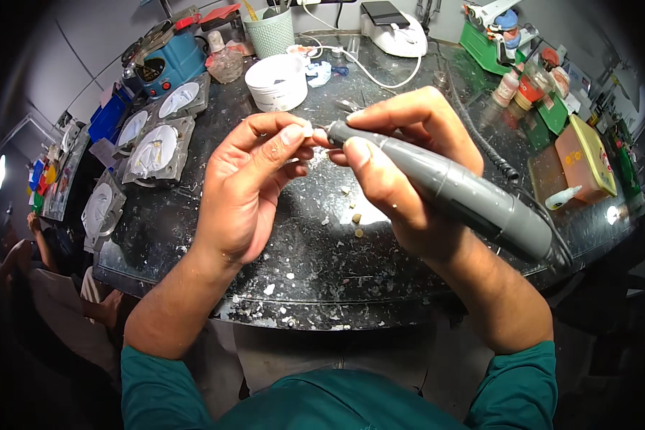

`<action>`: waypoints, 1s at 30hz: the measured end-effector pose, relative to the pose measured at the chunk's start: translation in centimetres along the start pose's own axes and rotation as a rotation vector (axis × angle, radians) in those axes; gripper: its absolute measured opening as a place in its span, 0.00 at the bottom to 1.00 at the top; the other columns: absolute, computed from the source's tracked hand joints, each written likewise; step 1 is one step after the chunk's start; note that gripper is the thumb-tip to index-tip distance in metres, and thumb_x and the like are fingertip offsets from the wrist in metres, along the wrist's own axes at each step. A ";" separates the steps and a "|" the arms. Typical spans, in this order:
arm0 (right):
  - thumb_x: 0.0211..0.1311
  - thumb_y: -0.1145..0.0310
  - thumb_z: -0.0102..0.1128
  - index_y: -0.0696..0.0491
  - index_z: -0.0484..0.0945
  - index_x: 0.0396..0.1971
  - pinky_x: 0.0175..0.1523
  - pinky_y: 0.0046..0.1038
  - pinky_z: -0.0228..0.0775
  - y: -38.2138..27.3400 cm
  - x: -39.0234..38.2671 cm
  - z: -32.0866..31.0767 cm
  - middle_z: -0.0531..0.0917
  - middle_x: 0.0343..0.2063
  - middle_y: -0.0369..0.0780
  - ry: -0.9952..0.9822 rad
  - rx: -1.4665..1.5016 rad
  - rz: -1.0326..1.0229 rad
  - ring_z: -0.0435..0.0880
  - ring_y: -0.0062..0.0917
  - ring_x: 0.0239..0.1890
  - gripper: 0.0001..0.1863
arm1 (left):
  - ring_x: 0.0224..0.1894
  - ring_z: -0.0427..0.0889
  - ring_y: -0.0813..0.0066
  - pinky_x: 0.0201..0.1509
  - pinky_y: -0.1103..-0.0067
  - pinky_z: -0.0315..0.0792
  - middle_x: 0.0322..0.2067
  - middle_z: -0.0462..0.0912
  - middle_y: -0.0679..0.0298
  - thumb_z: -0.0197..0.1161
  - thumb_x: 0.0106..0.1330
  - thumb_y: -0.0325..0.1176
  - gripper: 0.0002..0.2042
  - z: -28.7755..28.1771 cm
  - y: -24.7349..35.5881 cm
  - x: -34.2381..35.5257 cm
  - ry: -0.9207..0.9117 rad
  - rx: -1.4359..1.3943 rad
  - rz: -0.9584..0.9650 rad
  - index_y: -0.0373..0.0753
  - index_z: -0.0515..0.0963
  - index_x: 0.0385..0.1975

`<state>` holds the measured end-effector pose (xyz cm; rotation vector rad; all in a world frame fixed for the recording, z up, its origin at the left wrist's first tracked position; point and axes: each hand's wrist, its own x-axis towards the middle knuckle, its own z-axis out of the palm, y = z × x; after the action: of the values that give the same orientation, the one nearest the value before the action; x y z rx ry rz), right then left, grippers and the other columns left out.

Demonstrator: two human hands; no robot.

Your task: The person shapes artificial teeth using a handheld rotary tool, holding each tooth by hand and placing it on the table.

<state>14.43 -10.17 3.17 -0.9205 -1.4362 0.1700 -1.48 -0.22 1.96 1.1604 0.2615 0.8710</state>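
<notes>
My left hand (240, 179) pinches a small whitish piece (307, 130) between thumb and fingertips, over the middle of the dark bench. Its exact kind is too small to make out. In my right hand (426, 154) is a grey rotary handpiece (459, 190), gripped like a pen, its body slanting down to the right. The handpiece's thin tip points left, right beside the piece; whether they touch I cannot tell. Both hands are close together, fingertips nearly meeting. Small yellowish bits (357, 218) and white crumbs lie on the bench below.
Metal flasks with white plaster (154, 152) stand at left, near a blue machine (170, 63). Behind my hands are a white tub (276, 84) and a woven cup (269, 34). A coiled cord (489, 149) runs at right, towards a yellowish box (588, 159). Another person sits far left.
</notes>
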 end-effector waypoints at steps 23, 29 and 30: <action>0.58 0.75 0.63 0.60 0.72 0.42 0.39 0.22 0.74 -0.3 -0.1 -0.3 0.81 0.35 0.44 -0.049 -0.078 -0.158 0.81 0.21 0.34 0.14 | 0.41 0.84 0.73 0.50 0.77 0.77 0.40 0.85 0.57 0.63 0.65 0.26 0.09 -0.1 0.8 -0.5 -0.051 -0.076 -0.056 0.33 0.81 0.43; 0.57 0.79 0.59 0.60 0.68 0.43 0.51 0.34 0.77 -0.3 -0.3 -0.3 0.80 0.32 0.46 -0.089 -0.031 -0.158 0.84 0.39 0.47 0.14 | 0.43 0.85 0.68 0.52 0.73 0.79 0.40 0.85 0.55 0.62 0.66 0.27 0.09 -0.7 0.5 -0.5 -0.099 -0.317 -0.097 0.34 0.79 0.45; 0.57 0.80 0.58 0.60 0.68 0.43 0.54 0.37 0.77 -0.4 -0.4 -0.2 0.79 0.31 0.46 -0.104 -0.008 -0.150 0.83 0.43 0.50 0.14 | 0.44 0.85 0.67 0.53 0.72 0.80 0.41 0.85 0.55 0.62 0.66 0.27 0.10 -0.8 0.5 -0.7 -0.118 -0.354 -0.096 0.35 0.79 0.45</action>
<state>14.40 -10.77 3.19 -0.8167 -1.5966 0.1016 -2.60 -0.10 1.93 0.8581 0.0611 0.7263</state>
